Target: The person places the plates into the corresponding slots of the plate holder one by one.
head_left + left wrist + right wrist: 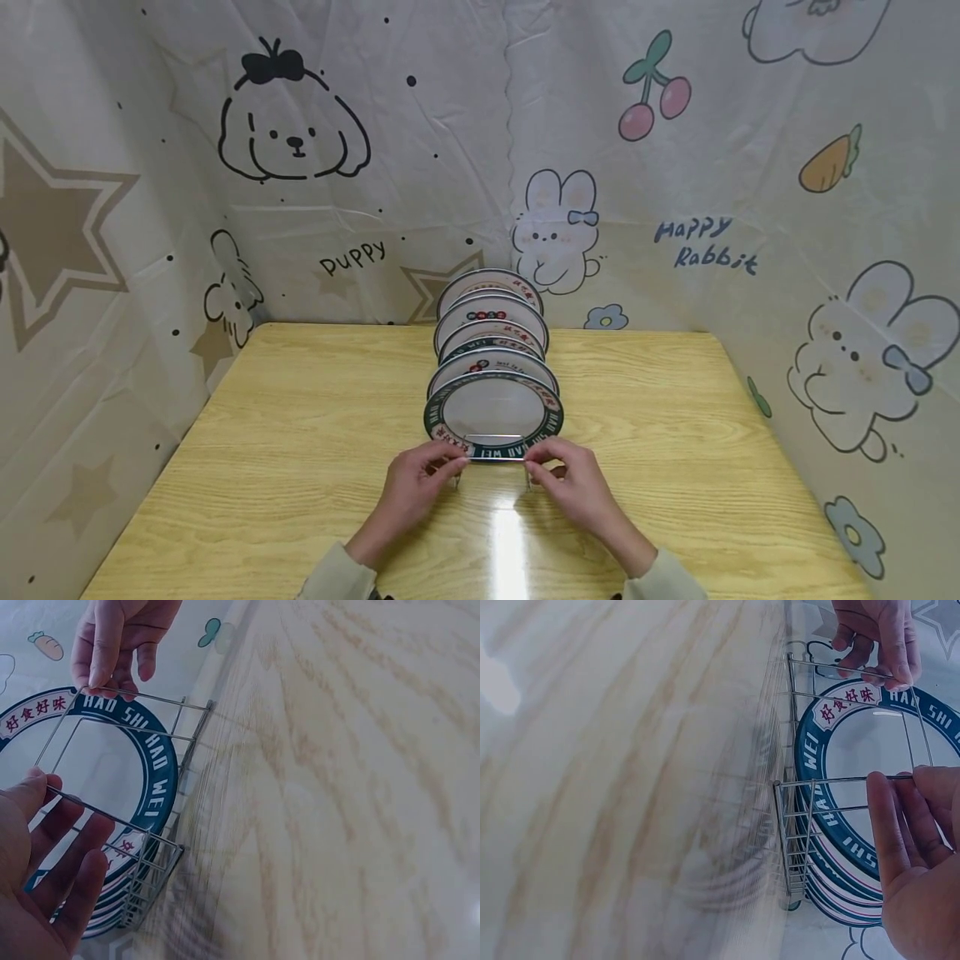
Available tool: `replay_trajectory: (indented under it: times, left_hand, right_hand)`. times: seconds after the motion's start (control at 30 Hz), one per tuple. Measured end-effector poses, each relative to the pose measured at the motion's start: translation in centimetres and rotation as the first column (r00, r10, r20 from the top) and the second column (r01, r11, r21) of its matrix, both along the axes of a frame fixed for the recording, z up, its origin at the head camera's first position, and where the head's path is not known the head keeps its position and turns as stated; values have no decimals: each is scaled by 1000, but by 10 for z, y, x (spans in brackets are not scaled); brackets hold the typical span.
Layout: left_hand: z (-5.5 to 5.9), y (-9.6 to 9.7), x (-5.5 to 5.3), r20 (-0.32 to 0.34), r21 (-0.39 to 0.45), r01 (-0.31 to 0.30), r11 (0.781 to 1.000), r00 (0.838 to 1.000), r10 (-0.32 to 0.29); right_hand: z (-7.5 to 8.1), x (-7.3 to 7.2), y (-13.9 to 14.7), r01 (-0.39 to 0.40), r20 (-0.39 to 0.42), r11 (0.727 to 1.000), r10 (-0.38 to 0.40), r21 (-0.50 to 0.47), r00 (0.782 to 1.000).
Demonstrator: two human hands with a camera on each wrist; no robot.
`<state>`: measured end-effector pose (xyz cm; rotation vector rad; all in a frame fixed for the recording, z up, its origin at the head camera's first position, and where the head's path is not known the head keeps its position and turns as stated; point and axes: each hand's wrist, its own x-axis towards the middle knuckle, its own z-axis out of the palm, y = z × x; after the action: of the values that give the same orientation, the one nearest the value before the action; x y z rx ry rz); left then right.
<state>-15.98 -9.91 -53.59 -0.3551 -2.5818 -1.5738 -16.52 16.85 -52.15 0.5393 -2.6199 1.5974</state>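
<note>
A metal wire plate rack (pixel 497 459) stands on the table, holding several oval plates upright in a row. The front plate (pixel 492 408) has a white middle and a dark green rim with white letters and red characters. My left hand (pixel 418 482) pinches the left upper corner of the rack's front wire loop between thumb and fingertips. At the opposite corner, my right hand (pixel 573 483) pinches the same wire loop. In the right wrist view, the rack's lower wires (pixel 784 840) run back beneath the plates. Most of the rack is hidden behind the front plate in the head view.
The plates behind (pixel 491 310) reach close to the back curtain (pixel 442 192), which is printed with cartoon animals. Wood-grained tabletop (pixel 322 400) extends to both sides of the rack. A bright reflection lies on the table between the forearms.
</note>
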Motion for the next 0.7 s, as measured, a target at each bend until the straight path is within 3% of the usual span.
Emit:
replay_trajectory:
  times: [0.13,0.27,0.4,0.47,0.53,0.6,0.7]
  left_hand:
    - [1,1,1,4,-18,20,1000,1000,-20]
    - [4,-5,2,2,-69,77,995,997,-77]
    - [8,-25,2,-39,-149,111,983,992,-118]
    - [9,-42,1,-82,-217,96,972,990,-116]
    - [9,-64,-1,-137,-317,55,947,985,-103]
    - [9,-91,-5,-169,-424,6,906,982,-85]
    - [13,-138,-17,-199,-591,-63,804,978,-69]
  right_hand:
    - [0,1,2,4,2,1000,-4,19,1000]
    - [6,4,10,-13,-36,995,16,97,999]
    - [12,5,31,-32,-108,982,53,185,993]
    - [15,3,47,-32,-132,970,66,240,989]
    - [19,-1,65,-18,-144,948,67,318,987]
    - [22,-7,84,8,-153,915,59,404,986]
    - [26,-18,114,67,-180,850,33,522,983]
